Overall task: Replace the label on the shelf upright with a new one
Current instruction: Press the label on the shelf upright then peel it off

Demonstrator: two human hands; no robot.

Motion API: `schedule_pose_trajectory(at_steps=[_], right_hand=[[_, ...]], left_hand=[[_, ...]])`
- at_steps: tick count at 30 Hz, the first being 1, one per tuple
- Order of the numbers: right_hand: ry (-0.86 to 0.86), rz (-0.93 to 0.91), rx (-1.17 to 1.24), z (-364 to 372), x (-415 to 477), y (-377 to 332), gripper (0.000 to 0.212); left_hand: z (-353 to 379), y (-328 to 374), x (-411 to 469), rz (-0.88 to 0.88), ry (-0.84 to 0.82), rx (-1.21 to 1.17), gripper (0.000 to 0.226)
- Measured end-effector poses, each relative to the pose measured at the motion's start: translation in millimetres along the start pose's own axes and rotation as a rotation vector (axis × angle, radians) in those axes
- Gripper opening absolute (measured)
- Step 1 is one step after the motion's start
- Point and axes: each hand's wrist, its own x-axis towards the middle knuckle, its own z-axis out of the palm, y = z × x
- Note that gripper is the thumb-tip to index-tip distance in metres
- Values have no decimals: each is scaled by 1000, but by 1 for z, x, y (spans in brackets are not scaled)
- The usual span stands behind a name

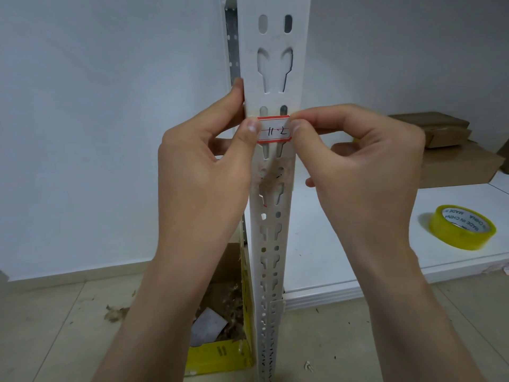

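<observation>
A white perforated shelf upright runs down the middle of the view. A white label with a red border and black handwriting lies across it at mid height. My left hand presses its thumb on the label's left end, with fingers wrapped behind the upright. My right hand pinches the label's right end between thumb and forefinger. Just below the label, a patch of old sticker residue with torn paper scraps marks the upright.
A roll of yellow tape lies on the white shelf board at the right. Brown cardboard boxes sit further back on it. A yellow box with paper scraps stands on the floor left of the upright.
</observation>
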Motion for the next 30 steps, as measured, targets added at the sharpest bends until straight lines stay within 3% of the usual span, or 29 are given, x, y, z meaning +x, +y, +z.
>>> schedule_pose_trajectory(at_steps=[13,18,30], right_hand=[[-29,62,18,-2,1,-2,9],[-147,98,8,-3,2,-4,15],[-32,39,-24,-1,-1,-2,10]], left_hand=[[1,-1,-1,-11,-3,-18,43],[1,-1,-1,-13,0,-19,43],[1,-2,-1,-16,-4,-29,43]])
